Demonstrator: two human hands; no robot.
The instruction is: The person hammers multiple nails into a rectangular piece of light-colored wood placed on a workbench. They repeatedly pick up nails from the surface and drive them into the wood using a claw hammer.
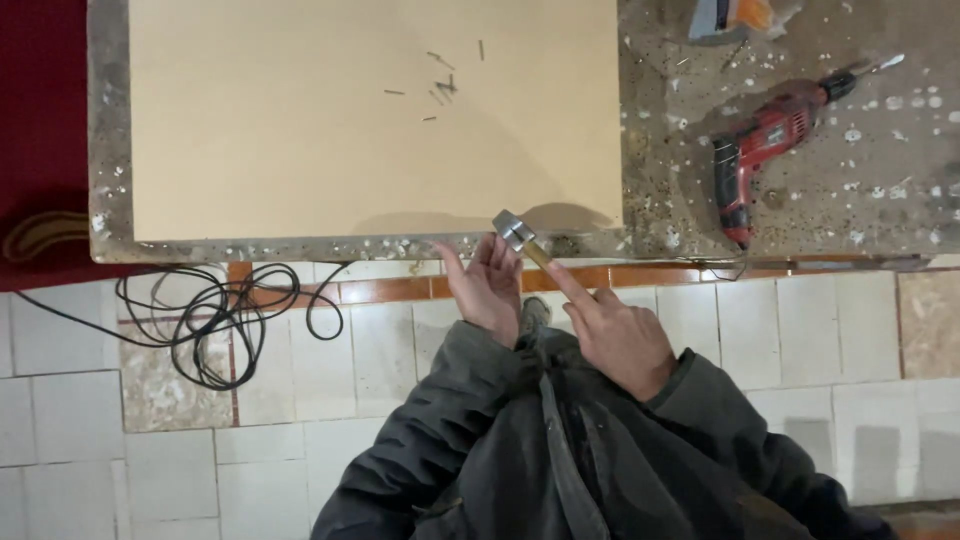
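Steel and wood meet at the centre of my view: a small hammer [520, 236] with a grey metal head and a pale wooden handle sits just below the middle of the frame, its head right at the near edge of the workbench [800, 215]. My right hand [618, 333] is nearest the handle, index finger stretched out along it toward the head, though I cannot tell whether the other fingers are closed around the wood. My left hand [488, 287] is flat and spread wide, palm turned up, fingertips just beside the hammer head, holding nothing. Both wrists come out of dark grey jacket sleeves [440, 420] that fill the lower centre. Directly above the hammer lies a large tan board [300, 130], smooth and bare, covering most of the upper left and middle of the frame; a loose scatter of small nails [440, 85] rests on it near the upper centre. The bench surface showing around the board is rough grey stone speckled with white spots and debris. At upper right a red and black power drill [765, 145] lies on its side, well apart from my hands. Below the bench the floor is pale square tiles [60, 420] with an orange tile strip along the bench foot, and a black cable [215, 315] lies coiled at middle left.
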